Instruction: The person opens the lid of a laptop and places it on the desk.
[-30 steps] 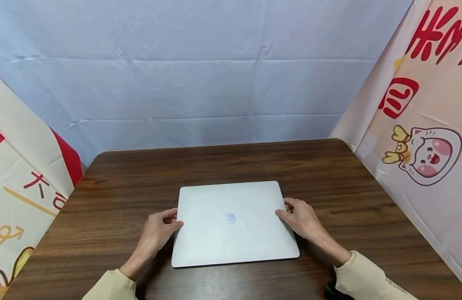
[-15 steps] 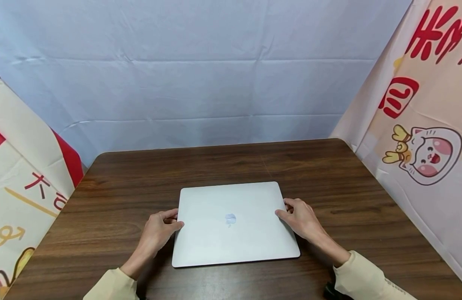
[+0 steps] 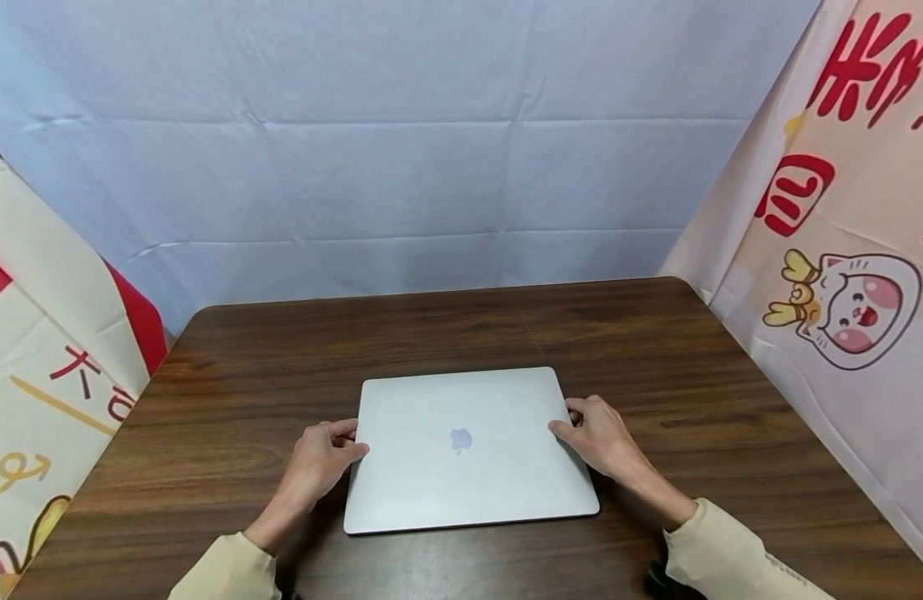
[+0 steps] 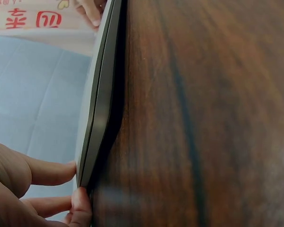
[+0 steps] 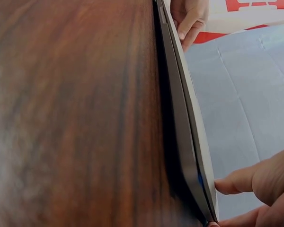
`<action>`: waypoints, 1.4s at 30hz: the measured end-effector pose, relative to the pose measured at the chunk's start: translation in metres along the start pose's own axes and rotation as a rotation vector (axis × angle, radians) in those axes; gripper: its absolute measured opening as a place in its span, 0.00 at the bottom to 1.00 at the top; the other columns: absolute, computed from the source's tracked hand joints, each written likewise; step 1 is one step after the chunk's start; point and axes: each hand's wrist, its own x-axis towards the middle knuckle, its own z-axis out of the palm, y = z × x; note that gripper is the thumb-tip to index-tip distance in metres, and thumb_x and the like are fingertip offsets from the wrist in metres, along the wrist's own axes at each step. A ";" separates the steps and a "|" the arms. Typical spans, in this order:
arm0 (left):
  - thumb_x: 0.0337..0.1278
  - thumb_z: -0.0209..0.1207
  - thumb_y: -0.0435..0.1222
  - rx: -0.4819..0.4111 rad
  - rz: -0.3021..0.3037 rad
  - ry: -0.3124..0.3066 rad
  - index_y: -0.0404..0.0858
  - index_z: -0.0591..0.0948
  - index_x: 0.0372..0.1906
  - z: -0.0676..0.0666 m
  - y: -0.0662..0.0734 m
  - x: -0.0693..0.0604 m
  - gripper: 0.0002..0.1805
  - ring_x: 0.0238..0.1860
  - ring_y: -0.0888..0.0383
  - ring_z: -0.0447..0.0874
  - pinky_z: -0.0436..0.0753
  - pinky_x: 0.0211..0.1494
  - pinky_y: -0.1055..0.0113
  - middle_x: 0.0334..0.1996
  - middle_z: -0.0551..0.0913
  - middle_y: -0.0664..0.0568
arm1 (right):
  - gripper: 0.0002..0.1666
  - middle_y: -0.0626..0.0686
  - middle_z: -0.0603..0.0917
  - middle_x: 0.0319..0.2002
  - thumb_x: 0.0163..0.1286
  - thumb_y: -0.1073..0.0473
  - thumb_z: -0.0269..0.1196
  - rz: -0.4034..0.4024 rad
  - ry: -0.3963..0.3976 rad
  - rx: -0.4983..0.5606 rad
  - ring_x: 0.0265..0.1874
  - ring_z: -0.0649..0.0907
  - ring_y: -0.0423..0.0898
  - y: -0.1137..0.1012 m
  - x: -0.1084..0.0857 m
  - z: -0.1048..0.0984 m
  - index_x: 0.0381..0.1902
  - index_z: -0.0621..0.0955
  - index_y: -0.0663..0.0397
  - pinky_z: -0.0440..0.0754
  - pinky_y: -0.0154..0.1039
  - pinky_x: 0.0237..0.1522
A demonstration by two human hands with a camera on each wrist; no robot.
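A closed silver laptop (image 3: 469, 487) with an apple logo on its lid lies near the front middle of the wooden table. At its left edge my left hand (image 3: 311, 467) grips it, thumb on the lid and fingers against the side. My right hand (image 3: 604, 442) holds the opposite edge the same way. Seen from the left wrist, the laptop's front side (image 4: 100, 113) runs close above the tabletop, with a dark shadow under it. The right wrist view shows the thumb (image 5: 236, 182) against the lid; the fingers below are partly cut off by the frame.
The dark wood-grain table (image 3: 731, 442) extends around the laptop on all sides. Behind it hangs a pale blue cloth (image 3: 401, 167). Printed cloths with red characters and cartoons flank it, one on the left (image 3: 49, 367) and one on the right (image 3: 829, 400).
The laptop's far edge has shifted slightly down in the head view, a little towards me or lower. Both hands keep their hold and have barely moved.
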 end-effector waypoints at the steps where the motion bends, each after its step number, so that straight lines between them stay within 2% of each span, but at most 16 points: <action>1: 0.60 0.66 0.29 0.002 0.000 -0.003 0.24 0.83 0.57 0.000 0.000 0.000 0.21 0.38 0.54 0.77 0.74 0.39 0.65 0.40 0.81 0.45 | 0.31 0.63 0.78 0.42 0.71 0.60 0.67 -0.002 -0.003 -0.003 0.32 0.76 0.48 0.000 0.000 0.000 0.62 0.75 0.81 0.76 0.41 0.32; 11: 0.60 0.66 0.28 0.016 -0.033 -0.047 0.22 0.79 0.63 -0.001 0.005 -0.001 0.26 0.38 0.55 0.78 0.77 0.40 0.62 0.38 0.83 0.48 | 0.33 0.63 0.78 0.43 0.70 0.60 0.68 0.009 -0.026 -0.033 0.32 0.76 0.49 0.001 0.002 0.001 0.62 0.75 0.82 0.77 0.42 0.32; 16: 0.58 0.67 0.27 0.012 -0.043 -0.049 0.21 0.75 0.66 -0.001 0.006 -0.001 0.30 0.42 0.54 0.79 0.78 0.42 0.62 0.43 0.83 0.45 | 0.34 0.64 0.78 0.44 0.69 0.60 0.69 -0.010 -0.008 -0.040 0.32 0.76 0.49 0.000 0.001 0.001 0.63 0.74 0.80 0.77 0.42 0.31; 22: 0.58 0.67 0.27 0.026 -0.026 -0.045 0.23 0.77 0.65 0.000 0.005 -0.001 0.29 0.43 0.53 0.81 0.79 0.43 0.61 0.44 0.84 0.45 | 0.33 0.66 0.78 0.48 0.68 0.62 0.69 -0.014 0.010 -0.044 0.32 0.76 0.49 -0.003 -0.003 0.002 0.64 0.74 0.79 0.76 0.41 0.31; 25: 0.57 0.67 0.27 0.039 -0.015 -0.039 0.23 0.78 0.64 0.000 0.005 -0.001 0.28 0.44 0.52 0.81 0.79 0.44 0.60 0.44 0.85 0.45 | 0.33 0.69 0.78 0.53 0.68 0.62 0.70 -0.029 0.023 -0.060 0.38 0.78 0.52 -0.006 -0.005 0.002 0.64 0.74 0.80 0.78 0.44 0.35; 30: 0.57 0.68 0.27 0.045 0.001 -0.034 0.23 0.77 0.65 0.000 0.005 -0.003 0.29 0.45 0.52 0.81 0.79 0.45 0.59 0.46 0.86 0.44 | 0.31 0.73 0.76 0.58 0.67 0.62 0.71 -0.054 0.045 -0.112 0.53 0.81 0.62 -0.010 -0.011 0.005 0.62 0.77 0.78 0.81 0.55 0.48; 42: 0.59 0.68 0.28 0.055 -0.014 -0.036 0.23 0.74 0.68 0.002 0.007 -0.007 0.32 0.49 0.48 0.81 0.81 0.43 0.58 0.54 0.80 0.36 | 0.27 0.74 0.76 0.59 0.64 0.61 0.74 -0.117 0.082 -0.221 0.59 0.78 0.68 -0.019 -0.023 0.011 0.56 0.82 0.72 0.80 0.62 0.51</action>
